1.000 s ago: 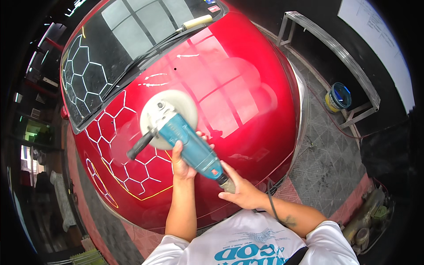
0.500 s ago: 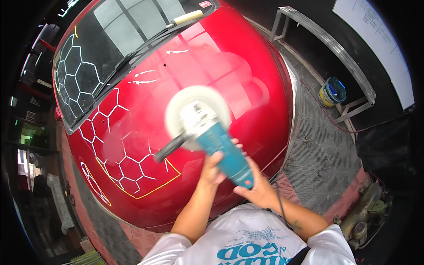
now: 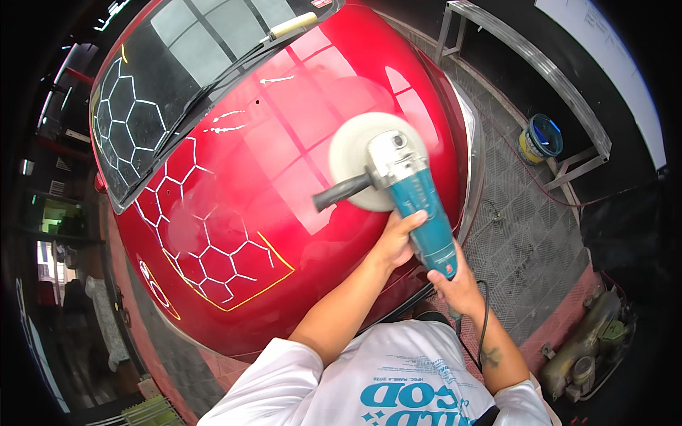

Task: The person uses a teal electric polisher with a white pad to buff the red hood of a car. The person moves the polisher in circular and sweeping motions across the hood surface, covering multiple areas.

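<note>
Both my hands hold a teal power polisher point(image 3: 420, 202) over the red car hood point(image 3: 298, 263). My left hand point(image 3: 399, 240) wraps around the middle of its body, and my right hand point(image 3: 458, 284) grips the rear end where the cord comes out. The round white polishing pad point(image 3: 352, 160) lies against the hood's right part. A black side handle point(image 3: 342, 192) juts to the left, with no hand on it. White streaks of compound point(image 3: 227, 124) mark the paint near the windshield. White hexagon lines and a yellow border point(image 3: 261, 290) cover the hood's left side.
The black cord point(image 3: 483, 319) hangs beside my right forearm. A bucket point(image 3: 540, 138) stands on the grey tiled floor by a metal bench frame point(image 3: 547, 74). An air compressor point(image 3: 582, 348) sits at lower right. A cream roller-shaped object point(image 3: 293, 26) lies at the windshield's base.
The polisher and both hands have moved right and a little up across the hood, toward its right edge. My view has shifted slightly.
</note>
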The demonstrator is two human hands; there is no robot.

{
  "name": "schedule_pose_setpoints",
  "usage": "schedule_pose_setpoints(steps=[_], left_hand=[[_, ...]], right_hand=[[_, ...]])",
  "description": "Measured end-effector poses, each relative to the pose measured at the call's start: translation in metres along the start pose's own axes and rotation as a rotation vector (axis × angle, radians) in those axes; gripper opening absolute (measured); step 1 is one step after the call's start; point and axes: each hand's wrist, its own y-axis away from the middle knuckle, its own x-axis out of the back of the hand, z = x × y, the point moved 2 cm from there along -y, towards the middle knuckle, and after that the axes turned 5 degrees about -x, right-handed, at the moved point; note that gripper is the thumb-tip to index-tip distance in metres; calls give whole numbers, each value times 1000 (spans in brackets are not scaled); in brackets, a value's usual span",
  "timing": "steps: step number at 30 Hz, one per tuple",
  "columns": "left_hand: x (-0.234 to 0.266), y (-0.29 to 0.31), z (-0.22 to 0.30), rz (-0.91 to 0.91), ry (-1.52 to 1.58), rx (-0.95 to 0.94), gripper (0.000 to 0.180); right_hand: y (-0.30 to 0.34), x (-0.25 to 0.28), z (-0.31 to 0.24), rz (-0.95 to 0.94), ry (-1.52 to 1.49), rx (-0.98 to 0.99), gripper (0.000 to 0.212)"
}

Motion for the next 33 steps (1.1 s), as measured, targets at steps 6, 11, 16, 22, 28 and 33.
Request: schedule_pose_setpoints(steps=[6, 11, 16, 22, 28, 33], left_hand=[[26, 75, 34, 94, 43, -141, 95], [42, 120, 49, 109, 95, -183, 104], [60, 175, 71, 132, 32, -276, 119], [73, 174, 95, 139, 38, -339, 116], [29, 86, 36, 72, 36, -68, 96], [2, 5, 1, -25, 6, 91, 70]], right_hand=[[2, -42, -10, -167, 236, 175, 122], [14, -68, -16, -269, 340, 149, 123], [10, -97, -23, -409, 474, 202, 126], [4, -124, -44, -398, 524, 188, 125], [24, -50, -1, -22, 369, 218, 113], [10, 5, -5, 99, -27, 0, 90]])
